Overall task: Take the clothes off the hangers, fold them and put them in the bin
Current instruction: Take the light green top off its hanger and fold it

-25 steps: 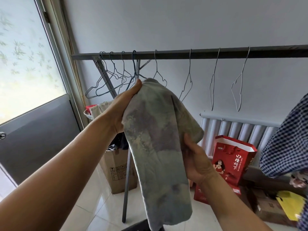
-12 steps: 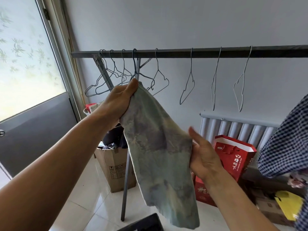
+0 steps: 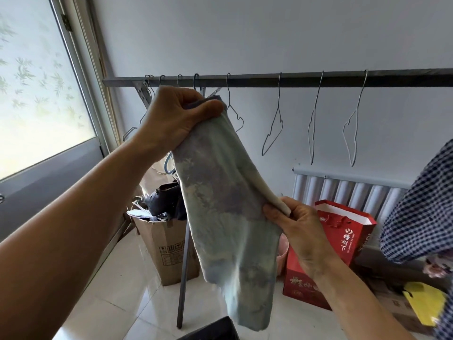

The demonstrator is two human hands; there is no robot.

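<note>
A pale green and purple tie-dye garment (image 3: 225, 212) hangs folded lengthwise in front of me. My left hand (image 3: 176, 119) grips its top end up near the rail. My right hand (image 3: 291, 227) pinches its right edge lower down, between thumb and fingers. Behind it, several bare wire hangers (image 3: 272, 133) dangle from the dark metal rail (image 3: 294, 81). A blue-and-white checked garment (image 3: 421, 207) hangs at the far right edge. The dark corner of a bin (image 3: 213, 330) shows at the bottom edge, below the garment.
A cardboard box (image 3: 166, 251) stuffed with odds and ends stands by the rack's leg (image 3: 183, 273). A red gift bag (image 3: 343, 241) and a white radiator (image 3: 355, 192) are on the right. A glazed door (image 3: 36, 94) fills the left. The floor is glossy white tile.
My left hand has turned and closed its thumb over the garment's top. My right hand, open against the cloth before, now pinches its right edge. The view tilted upward.
</note>
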